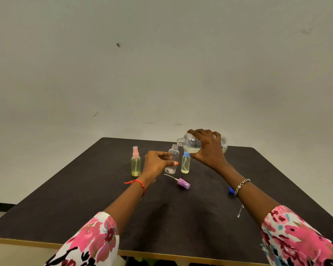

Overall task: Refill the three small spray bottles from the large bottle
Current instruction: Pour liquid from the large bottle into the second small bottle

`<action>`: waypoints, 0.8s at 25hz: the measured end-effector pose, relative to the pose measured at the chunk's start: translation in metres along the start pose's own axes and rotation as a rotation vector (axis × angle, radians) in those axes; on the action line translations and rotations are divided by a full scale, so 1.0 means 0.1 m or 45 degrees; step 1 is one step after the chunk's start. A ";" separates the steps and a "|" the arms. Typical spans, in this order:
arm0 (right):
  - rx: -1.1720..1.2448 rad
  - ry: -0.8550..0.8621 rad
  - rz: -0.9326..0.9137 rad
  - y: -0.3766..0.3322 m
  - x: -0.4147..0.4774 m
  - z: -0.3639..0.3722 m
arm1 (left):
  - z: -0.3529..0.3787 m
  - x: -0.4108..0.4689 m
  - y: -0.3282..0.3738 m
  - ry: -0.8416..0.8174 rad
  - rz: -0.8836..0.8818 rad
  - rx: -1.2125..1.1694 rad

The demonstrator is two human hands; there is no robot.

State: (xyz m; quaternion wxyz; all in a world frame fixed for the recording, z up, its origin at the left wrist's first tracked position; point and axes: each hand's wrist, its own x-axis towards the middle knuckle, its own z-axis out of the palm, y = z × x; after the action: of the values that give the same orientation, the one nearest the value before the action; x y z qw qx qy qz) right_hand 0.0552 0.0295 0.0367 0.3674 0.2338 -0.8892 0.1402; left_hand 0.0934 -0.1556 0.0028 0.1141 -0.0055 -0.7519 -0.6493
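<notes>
Right now, going from the biggest thing down:
Tabletop (85,208): dark, with a pale edge; everything sits toward its far middle.
Large bottle (190,144): tipped nearly on its side in the air, open neck pointing left and hanging just above and beside the mouth of the open small bottle. Clear liquid lies low in its belly; I cannot see any stream leaving it.
Right hand (210,148): wrapped over the large bottle from above, fingers closed round its body.
Left hand (156,163): curled round the open small bottle, thumb across its front, steadying it on the tabletop.
Open small bottle (172,160): upright, cap off, looks almost empty.
Pink-capped bottle (136,162): upright to the left, capped, holding yellowish liquid.
Blue-capped bottle (186,163): upright just right of the open one, capped, likewise filled.
Purple spray cap (183,183): lying on its side in front, tube pointing left.
Doing it well: I would bring the two necks into line first, then tip slowly, as the small mouth is narrow and a fast pour would likely spill over the fingers.
</notes>
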 end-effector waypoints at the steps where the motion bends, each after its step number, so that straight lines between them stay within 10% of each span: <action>1: 0.004 0.001 -0.001 0.00 -0.01 0.00 | 0.00 0.00 0.00 -0.001 -0.003 0.001; 20: 0.000 0.006 -0.010 0.01 -0.01 -0.03 | 0.04 -0.02 0.03 -0.014 0.010 0.078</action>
State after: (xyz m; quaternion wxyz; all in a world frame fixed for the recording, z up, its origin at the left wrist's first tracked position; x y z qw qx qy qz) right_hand 0.0572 0.0317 0.0377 0.3700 0.2371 -0.8874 0.1394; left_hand 0.0949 -0.1506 0.0048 0.1126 -0.0086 -0.7721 -0.6254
